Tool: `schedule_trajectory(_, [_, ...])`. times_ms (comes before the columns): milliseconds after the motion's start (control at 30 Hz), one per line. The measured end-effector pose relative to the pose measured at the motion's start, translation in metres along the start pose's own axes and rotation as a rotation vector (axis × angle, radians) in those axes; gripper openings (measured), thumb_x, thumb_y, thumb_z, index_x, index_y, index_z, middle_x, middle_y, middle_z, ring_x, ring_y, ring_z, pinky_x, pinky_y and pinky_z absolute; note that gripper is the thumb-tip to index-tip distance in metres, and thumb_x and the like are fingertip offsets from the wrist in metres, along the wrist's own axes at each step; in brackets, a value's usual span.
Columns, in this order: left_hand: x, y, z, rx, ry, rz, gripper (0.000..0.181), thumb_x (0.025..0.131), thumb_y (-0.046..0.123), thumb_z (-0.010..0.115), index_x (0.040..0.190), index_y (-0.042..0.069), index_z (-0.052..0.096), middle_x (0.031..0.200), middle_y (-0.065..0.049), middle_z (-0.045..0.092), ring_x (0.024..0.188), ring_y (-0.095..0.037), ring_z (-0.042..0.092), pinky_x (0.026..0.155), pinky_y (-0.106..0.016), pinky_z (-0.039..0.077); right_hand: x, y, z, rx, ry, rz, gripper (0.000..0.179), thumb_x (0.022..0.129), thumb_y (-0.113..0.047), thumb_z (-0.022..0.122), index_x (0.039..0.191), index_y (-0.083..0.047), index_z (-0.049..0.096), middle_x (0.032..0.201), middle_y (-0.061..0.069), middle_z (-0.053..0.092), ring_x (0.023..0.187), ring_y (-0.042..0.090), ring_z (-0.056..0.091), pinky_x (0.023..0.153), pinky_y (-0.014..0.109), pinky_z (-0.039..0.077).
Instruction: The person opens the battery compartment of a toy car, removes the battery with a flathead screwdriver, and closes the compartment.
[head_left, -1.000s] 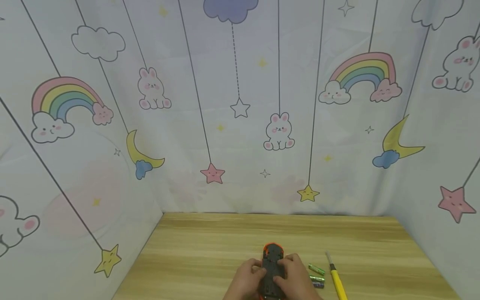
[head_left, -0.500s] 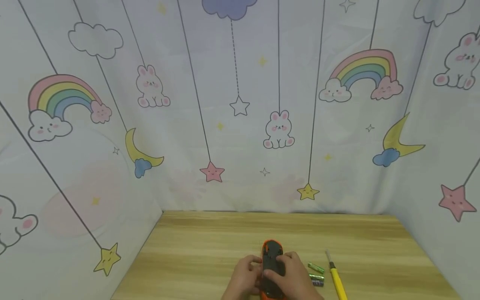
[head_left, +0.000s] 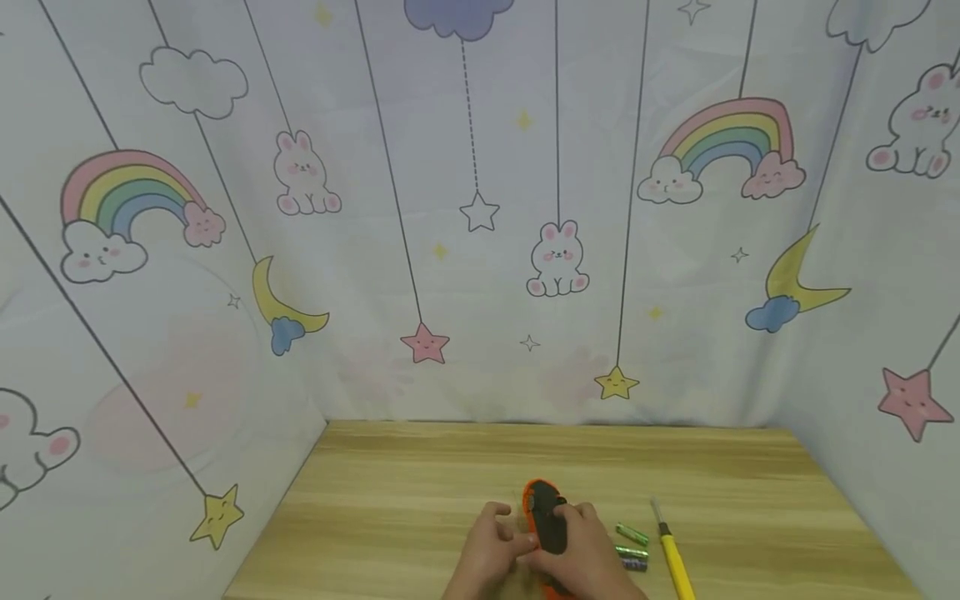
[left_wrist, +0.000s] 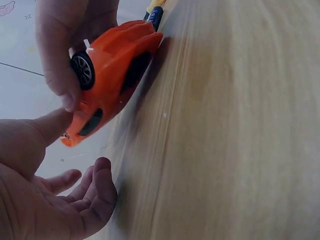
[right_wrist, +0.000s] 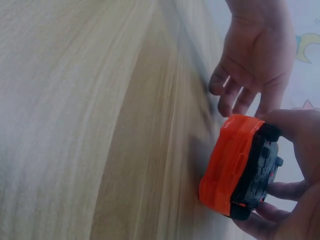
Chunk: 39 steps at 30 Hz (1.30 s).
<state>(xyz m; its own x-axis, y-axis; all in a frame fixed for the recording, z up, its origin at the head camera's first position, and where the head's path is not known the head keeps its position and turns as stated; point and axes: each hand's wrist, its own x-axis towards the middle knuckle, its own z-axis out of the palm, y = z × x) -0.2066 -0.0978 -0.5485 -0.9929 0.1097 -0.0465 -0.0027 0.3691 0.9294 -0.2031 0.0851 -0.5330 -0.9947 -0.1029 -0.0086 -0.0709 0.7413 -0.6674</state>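
An orange toy car (head_left: 550,527) is held belly-up and tilted over the table, its black underside showing in the head view. My right hand (head_left: 585,550) grips it, thumb on one side and fingers on the other. At the car's left side is my left hand (head_left: 491,554). In the left wrist view, the left thumb (left_wrist: 56,124) touches the orange body beside a wheel (left_wrist: 83,70), while the other fingers hang loosely curled away from it. The right wrist view shows one end of the car's orange shell (right_wrist: 227,165) and the black underside.
Right of the hands, a green battery (head_left: 632,534) lies on the wood-grain table (head_left: 420,467), with another green battery (head_left: 632,552) and a dark one (head_left: 634,564) nearer me. Further right is a yellow-handled screwdriver (head_left: 675,562). Printed cloth walls (head_left: 480,292) surround the table.
The toy car has tipped, so its orange left side shows more. My left fingers have come away from the car's side, and the right hand keeps its grip.
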Motion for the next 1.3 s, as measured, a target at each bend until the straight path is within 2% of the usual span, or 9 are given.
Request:
schedule_trajectory(100, [0.000, -0.001, 0.002, 0.015, 0.025, -0.014, 0.078, 0.089, 0.038, 0.080, 0.139, -0.008, 0.042, 0.087, -0.005, 0.065, 0.073, -0.017, 0.061, 0.064, -0.034, 0.049, -0.001, -0.001, -0.002, 0.016, 0.025, 0.011, 0.079, 0.076, -0.057, 0.082, 0.128, 0.000, 0.062, 0.112, 0.016, 0.056, 0.087, 0.025, 0.058, 0.073, 0.046, 0.055])
schedule_trajectory(200, [0.000, -0.001, 0.004, 0.013, 0.040, -0.038, 0.079, 0.095, 0.046, 0.070, 0.142, -0.009, 0.039, 0.089, -0.005, 0.064, 0.071, -0.017, 0.060, 0.062, -0.034, 0.048, 0.000, -0.001, -0.003, 0.051, 0.040, 0.035, 0.073, 0.078, -0.051, 0.081, 0.128, -0.001, 0.062, 0.110, 0.015, 0.057, 0.085, 0.023, 0.057, 0.071, 0.042, 0.054])
schedule_trajectory(367, [-0.001, -0.001, 0.006, -0.129, 0.028, -0.117, 0.049, 0.107, 0.036, 0.053, 0.134, -0.004, 0.048, 0.096, -0.011, 0.063, 0.065, -0.020, 0.064, 0.054, -0.035, 0.055, 0.001, -0.001, -0.006, 0.115, 0.040, 0.063, 0.067, 0.082, -0.047, 0.079, 0.128, -0.002, 0.061, 0.111, 0.015, 0.057, 0.084, 0.023, 0.057, 0.068, 0.040, 0.054])
schedule_trajectory(467, [0.000, -0.003, 0.007, -0.175, -0.010, -0.141, 0.032, 0.106, 0.019, 0.055, 0.129, -0.004, 0.053, 0.097, -0.011, 0.065, 0.066, -0.020, 0.067, 0.054, -0.036, 0.057, 0.000, -0.001, -0.009, 0.161, 0.033, 0.062, 0.064, 0.084, -0.047, 0.077, 0.127, -0.002, 0.062, 0.110, 0.013, 0.058, 0.085, 0.022, 0.059, 0.069, 0.040, 0.054])
schedule_trajectory(567, [0.001, -0.004, 0.009, -0.178, -0.065, -0.150, 0.034, 0.102, 0.014, 0.061, 0.128, -0.005, 0.055, 0.098, -0.009, 0.068, 0.069, -0.020, 0.070, 0.057, -0.037, 0.059, 0.000, -0.002, -0.010, 0.218, 0.028, 0.054, 0.062, 0.086, -0.045, 0.076, 0.127, -0.001, 0.062, 0.110, 0.013, 0.060, 0.088, 0.022, 0.062, 0.071, 0.041, 0.056])
schedule_trajectory(667, [0.003, -0.005, 0.010, -0.193, -0.111, -0.165, 0.039, 0.101, 0.020, 0.064, 0.130, -0.006, 0.055, 0.098, -0.009, 0.070, 0.073, -0.021, 0.073, 0.060, -0.039, 0.060, 0.000, -0.002, -0.009, 0.261, 0.021, 0.039, 0.061, 0.088, -0.043, 0.074, 0.128, 0.001, 0.060, 0.111, 0.012, 0.062, 0.091, 0.021, 0.065, 0.074, 0.042, 0.057])
schedule_trajectory(900, [0.005, -0.007, 0.012, -0.222, -0.150, -0.144, 0.050, 0.103, 0.029, 0.061, 0.134, -0.009, 0.054, 0.105, -0.012, 0.073, 0.083, -0.026, 0.075, 0.066, -0.042, 0.061, 0.002, -0.001, -0.009, 0.385, -0.007, 0.024, 0.056, 0.094, -0.037, 0.068, 0.130, 0.005, 0.058, 0.108, 0.011, 0.068, 0.095, 0.026, 0.070, 0.079, 0.045, 0.058])
schedule_trajectory(1100, [0.004, -0.006, 0.013, -0.343, -0.196, -0.151, 0.060, 0.104, 0.034, 0.059, 0.140, -0.013, 0.049, 0.107, -0.013, 0.075, 0.087, -0.029, 0.076, 0.070, -0.044, 0.062, -0.002, -0.002, -0.012, 0.411, -0.005, 0.060, 0.053, 0.097, -0.044, 0.064, 0.129, -0.002, 0.061, 0.110, 0.009, 0.070, 0.099, 0.027, 0.069, 0.083, 0.048, 0.056])
schedule_trajectory(1300, [0.001, -0.003, 0.015, -0.425, -0.224, -0.161, 0.056, 0.106, 0.034, 0.054, 0.140, -0.010, 0.052, 0.103, -0.013, 0.076, 0.088, -0.030, 0.076, 0.073, -0.047, 0.062, -0.002, -0.001, -0.013, 0.421, -0.012, 0.062, 0.051, 0.098, -0.043, 0.061, 0.130, -0.002, 0.063, 0.109, 0.008, 0.071, 0.093, 0.021, 0.068, 0.080, 0.042, 0.056])
